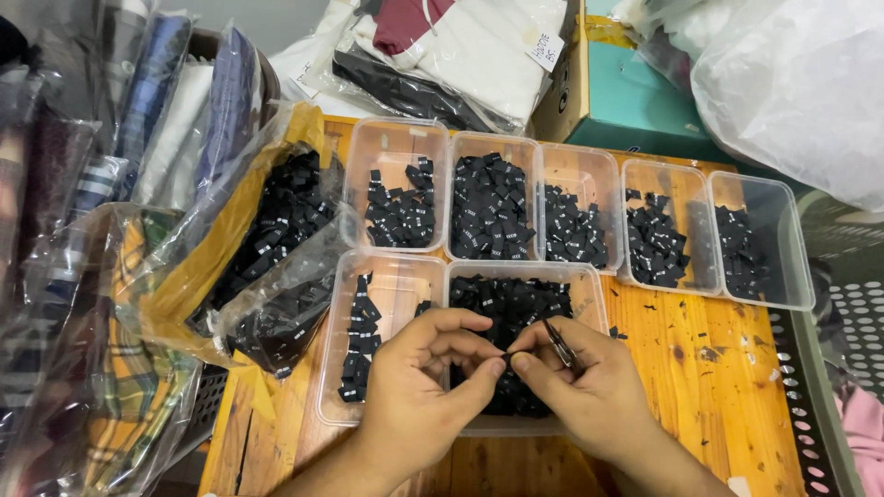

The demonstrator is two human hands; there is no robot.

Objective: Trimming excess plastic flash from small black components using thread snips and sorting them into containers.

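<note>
Seven clear tubs to count on the wooden bench (718, 368), but biggest things first: heaped at the far right corner, a white plastic sack (801, 83); just beside it, a teal box (635, 101); down the left edge, folded garments in clear sleeves (138, 120) and a gaping bag of black labels (276, 239). Then five tubs in a far row (396, 138) along the far edge, each part-filled with small black woven labels, and two more at the near edge: a near left tub (387, 276) with only a thin column of labels, a near right tub (525, 269) heaped much fuller. Working right over that fuller tub now, about midway along the near edge. Pinching tight with thumb and forefinger of the left hand (419, 377) on one single label (505, 354), just above the heap, and meeting it tip to tip with the right hand (589, 387). Tucked in that right grip too, slim metal snips (560, 343), blades angled away and seemingly idle. Looks like one label singled out and under inspection or trimming. Calls next for a steady pinch, a clear sight of the label's edge, and care with blades so close to fingertips.
</note>
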